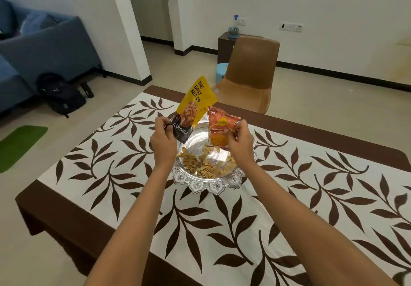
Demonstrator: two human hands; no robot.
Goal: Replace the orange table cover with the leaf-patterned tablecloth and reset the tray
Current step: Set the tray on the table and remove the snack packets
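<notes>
The white tablecloth with brown leaves (289,196) covers the table. A silver tray (206,183) with a scalloped rim sits on it, holding several loose shell-shaped snacks (204,165). My left hand (163,139) grips the lower corner of a yellow and black almond pouch (194,108), held tilted above the tray's far left side. My right hand (241,139) pinches the edge of an orange snack packet (221,128), held upright over the tray. No orange cover is in view.
A brown chair (251,72) stands at the table's far side. A small dark cabinet with a spray bottle (234,26) is behind it. A blue sofa (44,48), a black backpack (62,95) and a green mat (20,145) are on the left.
</notes>
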